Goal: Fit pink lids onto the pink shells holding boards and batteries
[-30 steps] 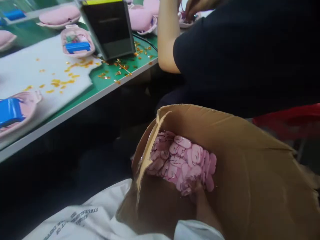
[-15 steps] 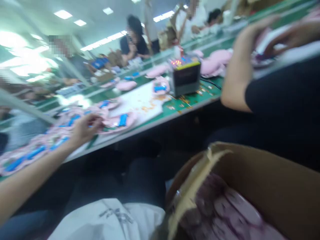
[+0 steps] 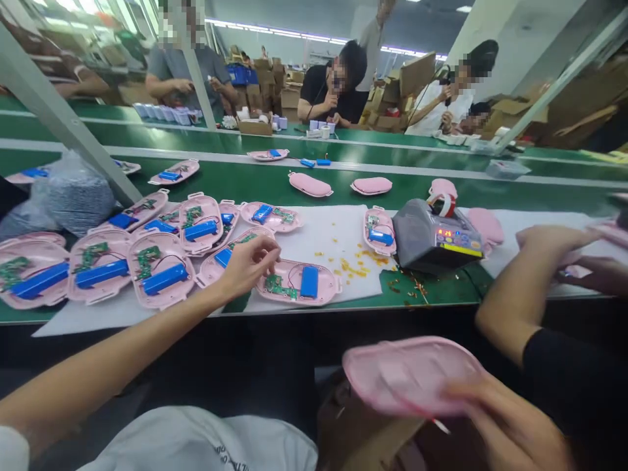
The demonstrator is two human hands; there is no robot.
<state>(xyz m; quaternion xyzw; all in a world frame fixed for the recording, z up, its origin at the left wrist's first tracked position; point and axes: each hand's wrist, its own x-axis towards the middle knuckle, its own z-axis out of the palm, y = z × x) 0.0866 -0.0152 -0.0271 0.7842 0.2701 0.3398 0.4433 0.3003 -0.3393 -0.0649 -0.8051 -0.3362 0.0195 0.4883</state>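
My left hand, its fingers loosely curled and apart, is over the left end of a pink plastic shell at the table's front edge. Inside that shell are a blue battery and a green circuit board. I see nothing held in these fingers; whether they touch the shell I cannot tell. Low in front of me, my right hand grips another pink shell, its hollow side showing. A thin red wire with a white end hangs from this shell, above an open cardboard box.
Several pink shells with batteries cover the left of the table. A grey machine with a red display stands right of centre, near orange scraps. At the right, a co-worker's arm reaches over the table. Slanted posts rise at the sides.
My right hand has come into view with a pink shell, above the box. My left hand stays by the shell at the front edge. The view has levelled and sharpened.
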